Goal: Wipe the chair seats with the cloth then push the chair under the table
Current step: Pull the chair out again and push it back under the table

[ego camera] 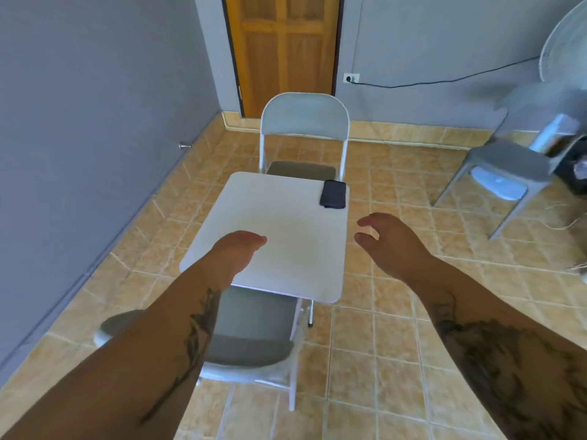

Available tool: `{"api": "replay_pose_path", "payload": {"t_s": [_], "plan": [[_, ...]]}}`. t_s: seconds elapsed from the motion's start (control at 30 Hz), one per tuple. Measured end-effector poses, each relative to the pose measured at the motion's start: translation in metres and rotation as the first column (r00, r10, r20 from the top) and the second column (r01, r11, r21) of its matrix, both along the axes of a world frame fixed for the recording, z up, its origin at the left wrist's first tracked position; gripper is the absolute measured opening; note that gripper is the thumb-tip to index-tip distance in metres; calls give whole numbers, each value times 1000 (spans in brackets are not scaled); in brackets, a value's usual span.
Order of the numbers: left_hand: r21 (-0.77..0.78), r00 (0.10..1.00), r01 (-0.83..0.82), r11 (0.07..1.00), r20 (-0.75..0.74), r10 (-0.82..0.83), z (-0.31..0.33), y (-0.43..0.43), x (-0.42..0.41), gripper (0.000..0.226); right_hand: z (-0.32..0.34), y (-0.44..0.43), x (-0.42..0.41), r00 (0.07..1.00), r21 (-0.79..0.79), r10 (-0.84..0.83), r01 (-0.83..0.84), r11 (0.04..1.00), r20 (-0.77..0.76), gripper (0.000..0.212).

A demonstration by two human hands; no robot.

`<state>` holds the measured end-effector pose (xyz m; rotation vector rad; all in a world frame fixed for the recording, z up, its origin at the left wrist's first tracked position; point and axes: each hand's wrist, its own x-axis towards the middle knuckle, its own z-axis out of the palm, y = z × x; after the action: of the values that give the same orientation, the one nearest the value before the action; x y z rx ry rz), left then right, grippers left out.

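Over the surface, both hands hang loose, holding nothing. Wiping hasn't begun. Next, the right hand must grasp the cloth.

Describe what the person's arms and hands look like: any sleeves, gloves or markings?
No sleeves, gloves, watch or rings show on the left hand or right hand. Both forearms carry dark tattoos: the left tattoo narrow and elongated, the right tattoo larger and denser.

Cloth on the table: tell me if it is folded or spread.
Folded. The dark cloth lies as a small, thick rectangle on the far right corner of the white table.
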<state>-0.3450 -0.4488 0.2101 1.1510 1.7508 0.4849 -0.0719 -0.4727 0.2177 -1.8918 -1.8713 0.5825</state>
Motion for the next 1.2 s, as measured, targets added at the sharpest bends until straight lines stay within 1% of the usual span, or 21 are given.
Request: {"api": "replay_pose_path", "payload": {"t_s": [0.1,0.27,0.4,0.5,0.63,0.7,0.8,0.97,1.03,1.07,1.13,1.2], "plan": [[-2,999,-27,1000,43,27,10,17,32,41,3,9,27,1000,-14,-7,7,1000,-14,39],[59,1000,-2,998,19,1,29,55,82,47,14,39,69,1000,34,16,-16,999,-16,42],[114,1000,-13,993,21,10,42,84,122,46,24,80,110,997,42,75,-74,996,-25,42],[137,994,-85,987,74,76,48,111,151,46,31,129,144,987,23,162,-162,987,-12,44],[171,962,-264,949,117,247,51,142,187,46,54,202,185,949,-8,308,-308,951,63,44],[153,936,-344,926,139,325,49,155,204,46,64,238,201,933,7,347,-349,937,91,44],[151,931,-359,921,134,341,53,177,225,44,72,281,215,937,22,348,-349,937,31,44],[156,933,-359,920,73,352,66,228,245,44,55,343,230,937,24,341,-340,940,-74,47],[165,926,-377,911,65,372,71,252,251,37,49,369,238,932,16,347,-347,938,-106,49],[168,924,-383,908,64,378,73,264,256,32,47,382,241,927,6,358,-359,933,-112,50],[181,913,-407,895,60,403,75,291,269,29,46,413,249,912,-6,396,-398,917,-106,51],[200,888,-457,867,53,456,78,317,287,24,46,449,257,885,4,460,-461,887,-67,51]]}}
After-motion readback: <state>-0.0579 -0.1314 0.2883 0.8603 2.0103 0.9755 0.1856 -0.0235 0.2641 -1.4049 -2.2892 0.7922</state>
